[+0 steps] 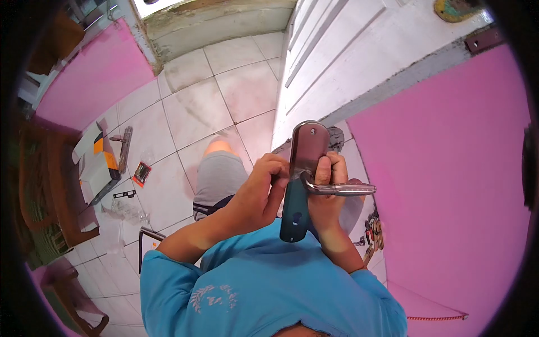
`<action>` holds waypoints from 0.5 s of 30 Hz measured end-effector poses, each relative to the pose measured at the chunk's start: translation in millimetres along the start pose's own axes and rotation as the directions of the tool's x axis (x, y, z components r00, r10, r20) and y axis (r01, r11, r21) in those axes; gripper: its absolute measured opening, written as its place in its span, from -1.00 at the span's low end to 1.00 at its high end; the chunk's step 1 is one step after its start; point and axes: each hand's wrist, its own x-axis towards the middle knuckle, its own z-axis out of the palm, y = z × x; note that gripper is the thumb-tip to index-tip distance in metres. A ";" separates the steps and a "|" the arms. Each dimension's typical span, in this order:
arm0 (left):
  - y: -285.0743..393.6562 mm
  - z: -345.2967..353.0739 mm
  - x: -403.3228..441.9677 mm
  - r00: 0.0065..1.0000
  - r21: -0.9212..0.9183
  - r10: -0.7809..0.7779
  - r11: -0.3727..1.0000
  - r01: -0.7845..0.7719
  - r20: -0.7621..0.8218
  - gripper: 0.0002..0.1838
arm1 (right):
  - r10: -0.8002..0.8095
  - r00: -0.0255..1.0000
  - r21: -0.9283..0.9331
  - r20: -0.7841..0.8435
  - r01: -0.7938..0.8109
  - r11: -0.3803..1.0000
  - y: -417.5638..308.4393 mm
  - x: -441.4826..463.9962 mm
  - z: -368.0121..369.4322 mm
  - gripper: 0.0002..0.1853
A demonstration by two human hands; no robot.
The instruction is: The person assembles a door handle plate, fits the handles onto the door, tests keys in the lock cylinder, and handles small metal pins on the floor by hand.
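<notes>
A door handle [309,160] with a long shiny backplate is held upright in front of my chest. Its lever [342,190] points to the right, and a keyhole shows low on the plate. My right hand [327,196] is closed around the handle from the right, with fingers behind the lever. On the other side, my left hand [264,188] is closed, its fingertips pinched at the plate's left edge. Whether those fingertips hold anything besides the edge is hidden.
A white door [365,56] stands ahead, beside a pink wall [438,180]. On the tiled floor at left lie an opened box [104,165], another handle plate [126,149], a small red packet [141,174] and a black strike plate [124,194]. Metal tools [372,233] lie at right.
</notes>
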 end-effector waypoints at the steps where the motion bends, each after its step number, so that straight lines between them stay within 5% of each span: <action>1: -0.2 1.2 0.0 1.000 -0.011 0.006 1.000 -0.006 0.012 -0.83 | 0.056 0.998 0.020 -0.001 -0.056 0.998 -1.9 -2.3 -4.8 -0.69; 7: -7.3 24.3 7.0 0.983 -0.262 -0.011 0.963 0.060 0.186 -0.86 | 0.315 0.948 0.054 -0.048 -0.312 0.949 -14.2 -6.2 -43.0 -0.70; 15: 5.3 48.5 36.9 0.894 -0.153 -0.139 0.963 0.223 0.427 -0.89 | 0.383 0.902 0.178 -0.199 -0.351 0.919 4.5 -15.3 -79.6 -0.69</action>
